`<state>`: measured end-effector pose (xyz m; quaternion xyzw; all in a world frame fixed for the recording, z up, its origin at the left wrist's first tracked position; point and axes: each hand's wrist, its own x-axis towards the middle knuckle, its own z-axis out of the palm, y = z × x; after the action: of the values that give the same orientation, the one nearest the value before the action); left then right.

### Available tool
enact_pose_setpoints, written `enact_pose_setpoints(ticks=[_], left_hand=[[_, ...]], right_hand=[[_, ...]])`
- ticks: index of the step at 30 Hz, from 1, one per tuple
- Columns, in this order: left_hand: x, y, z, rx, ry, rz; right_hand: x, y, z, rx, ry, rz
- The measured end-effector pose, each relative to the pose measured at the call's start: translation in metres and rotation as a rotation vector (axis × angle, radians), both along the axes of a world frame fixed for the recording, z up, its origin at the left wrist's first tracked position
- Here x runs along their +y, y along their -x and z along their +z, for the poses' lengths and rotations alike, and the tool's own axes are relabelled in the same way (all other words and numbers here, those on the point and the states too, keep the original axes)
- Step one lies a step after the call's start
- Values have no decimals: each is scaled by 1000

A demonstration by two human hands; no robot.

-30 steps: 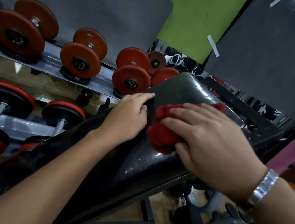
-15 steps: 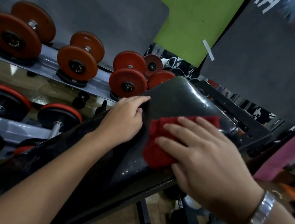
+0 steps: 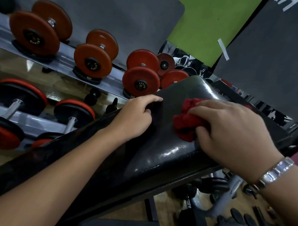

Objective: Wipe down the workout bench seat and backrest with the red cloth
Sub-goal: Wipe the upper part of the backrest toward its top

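A black padded workout bench [image 3: 162, 149] runs diagonally from lower left to upper right, its glossy pad shining near the far end. My right hand [image 3: 233, 136] presses the bunched red cloth [image 3: 187, 120] flat onto the pad near its right edge; most of the cloth is hidden under my fingers. My left hand [image 3: 134, 116] grips the pad's left edge, fingers curled over it and index finger lying along the top.
A rack [image 3: 59, 65] of red-plated dumbbells [image 3: 92, 60] stands to the left, with black-and-red dumbbells [image 3: 22, 98] on its lower shelf. The bench's metal frame [image 3: 151, 214] and other equipment [image 3: 226, 196] sit below on the wooden floor. Dark and green wall panels [image 3: 210, 22] rise behind.
My right hand has slid the red cloth up the pad toward its far end, bunching it more. My left hand keeps its hold on the left edge.
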<state>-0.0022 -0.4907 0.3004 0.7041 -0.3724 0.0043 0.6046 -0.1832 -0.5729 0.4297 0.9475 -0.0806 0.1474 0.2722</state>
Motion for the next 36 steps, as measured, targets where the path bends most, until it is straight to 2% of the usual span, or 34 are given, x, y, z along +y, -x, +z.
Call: enact_pose_setpoints(ticks=[13, 22, 27, 32, 34, 36], left_hand=[[73, 15, -42, 67, 95, 139], [175, 32, -86, 160, -4, 300], [238, 51, -119, 254, 24, 400], [298, 78, -157, 354, -34, 518], [318, 89, -174, 389, -81, 575], [335, 100, -194, 445, -126, 595]], right_hand=[[49, 24, -97, 45, -5, 191], [101, 4, -185, 68, -40, 300], [129, -5, -238, 58, -141, 375], [164, -8, -282, 72, -392, 441], [183, -7, -295, 54, -655, 474], [206, -8, -303, 36, -1060, 481]])
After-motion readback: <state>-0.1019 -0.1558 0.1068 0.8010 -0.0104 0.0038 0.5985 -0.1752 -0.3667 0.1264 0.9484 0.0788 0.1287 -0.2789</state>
